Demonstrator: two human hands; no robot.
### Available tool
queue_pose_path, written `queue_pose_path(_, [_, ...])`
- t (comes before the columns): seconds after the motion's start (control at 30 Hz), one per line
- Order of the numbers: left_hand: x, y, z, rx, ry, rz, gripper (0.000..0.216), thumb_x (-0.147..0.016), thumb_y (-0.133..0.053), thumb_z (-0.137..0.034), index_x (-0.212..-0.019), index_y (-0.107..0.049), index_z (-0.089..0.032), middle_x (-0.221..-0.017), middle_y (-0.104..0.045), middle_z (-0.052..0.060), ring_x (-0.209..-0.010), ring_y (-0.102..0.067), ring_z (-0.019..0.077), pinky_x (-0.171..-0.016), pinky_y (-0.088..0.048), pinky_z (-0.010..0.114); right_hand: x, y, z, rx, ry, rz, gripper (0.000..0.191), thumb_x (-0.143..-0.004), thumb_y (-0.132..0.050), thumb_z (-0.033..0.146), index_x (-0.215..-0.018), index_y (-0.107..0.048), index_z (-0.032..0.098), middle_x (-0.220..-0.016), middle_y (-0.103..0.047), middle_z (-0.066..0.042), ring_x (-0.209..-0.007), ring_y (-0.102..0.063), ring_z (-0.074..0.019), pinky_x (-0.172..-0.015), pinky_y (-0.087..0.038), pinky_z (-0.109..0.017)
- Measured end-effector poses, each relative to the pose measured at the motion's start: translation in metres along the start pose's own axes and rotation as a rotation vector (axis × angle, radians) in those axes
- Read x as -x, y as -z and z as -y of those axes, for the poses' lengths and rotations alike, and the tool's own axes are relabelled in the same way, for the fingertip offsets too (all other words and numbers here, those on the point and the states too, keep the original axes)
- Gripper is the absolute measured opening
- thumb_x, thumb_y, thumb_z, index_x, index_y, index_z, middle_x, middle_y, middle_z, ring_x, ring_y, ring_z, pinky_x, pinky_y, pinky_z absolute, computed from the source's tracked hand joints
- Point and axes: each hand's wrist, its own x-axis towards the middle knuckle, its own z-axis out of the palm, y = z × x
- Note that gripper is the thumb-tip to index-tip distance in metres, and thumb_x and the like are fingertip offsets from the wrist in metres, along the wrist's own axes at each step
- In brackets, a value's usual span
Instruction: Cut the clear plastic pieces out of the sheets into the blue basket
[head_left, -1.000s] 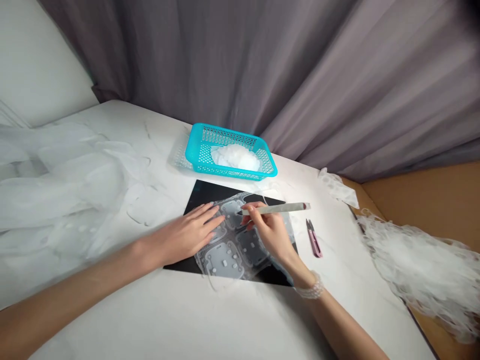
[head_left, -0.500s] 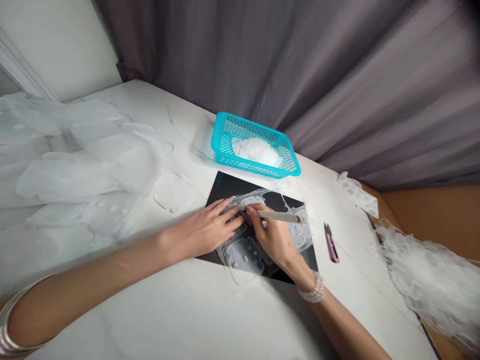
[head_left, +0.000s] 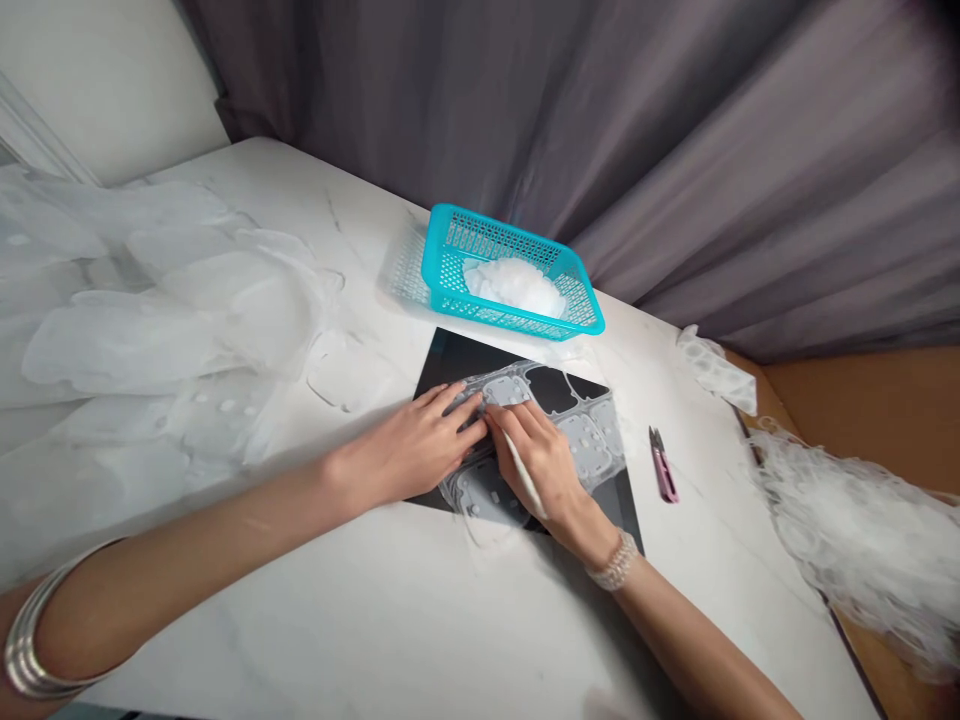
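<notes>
A clear silicone sheet (head_left: 592, 440) with moulded keypad shapes lies on a black mat (head_left: 450, 355) on the white table. My left hand (head_left: 409, 450) presses flat on the sheet's left part, fingers spread. My right hand (head_left: 536, 455) holds a thin white tool (head_left: 523, 480) laid back along the palm, while its fingertips pinch a small cut keypad piece (head_left: 508, 393) at the sheet's top. The two hands touch at the fingertips.
A turquoise basket (head_left: 442, 295) with white pieces stands behind the mat. Pink snips (head_left: 663, 470) lie to the right. Translucent sheets (head_left: 150, 330) pile at the left, white scrap netting (head_left: 862, 540) at the right over a cardboard box (head_left: 862, 400). Grey curtain behind.
The tool swung from pointing right across the sheet to lying back along my right palm. My right fingers have taken hold of a small piece. The left hand stayed pressed down.
</notes>
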Motion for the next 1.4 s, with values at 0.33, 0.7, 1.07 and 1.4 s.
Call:
queue_pose_path(0.33, [0.008, -0.013, 0.007, -0.076, -0.044, 0.010, 0.039, -0.098, -0.042, -0.019, -0.134, -0.054, -0.013, -0.149, -0.047, 0.019, -0.142, -0.037, 0.0358, -0.115, -0.032, 0.052, 0.004, 0.003, 0.004, 0.052, -0.032, 0.070, 0.034, -0.100, -0.042, 0.016, -0.129, -0.059, 0.011, -0.129, -0.062, -0.022, -0.119, -0.060, -0.0303, -0.096, -0.053, -0.048])
queue_pose_path(0.7, [0.009, -0.002, 0.004, -0.088, -0.010, 0.054, 0.043, -0.098, -0.040, -0.024, -0.139, -0.053, -0.017, -0.150, -0.046, 0.016, -0.142, -0.036, 0.0338, -0.113, -0.036, 0.050, -0.007, 0.004, 0.003, 0.091, 0.037, 0.147, 0.038, -0.098, -0.041, 0.009, -0.132, -0.056, 0.007, -0.122, -0.065, -0.022, -0.108, -0.061, -0.0292, -0.092, -0.054, -0.045])
queue_pose_path(1.07, [0.009, 0.002, 0.001, -0.062, 0.029, 0.085, 0.047, -0.100, -0.039, -0.027, -0.147, -0.042, -0.026, -0.156, -0.038, 0.013, -0.144, -0.034, 0.0323, -0.113, -0.034, 0.050, 0.054, 0.059, -0.107, -0.782, -0.876, -0.664, 0.021, -0.091, -0.061, 0.033, -0.108, -0.072, 0.024, -0.107, -0.072, -0.009, -0.094, -0.070, -0.0211, -0.093, -0.054, -0.039])
queue_pose_path(1.4, [-0.016, 0.030, -0.012, 0.776, 0.351, -0.070, 0.041, -0.099, -0.039, -0.036, -0.123, -0.066, -0.016, -0.134, -0.062, 0.013, -0.133, -0.049, 0.0292, -0.113, -0.037, 0.049, 0.021, 0.087, -0.057, -1.157, -0.772, -0.564, 0.018, -0.089, -0.068, 0.036, -0.100, -0.075, 0.024, -0.097, -0.075, -0.004, -0.090, -0.072, -0.0178, -0.090, -0.058, -0.032])
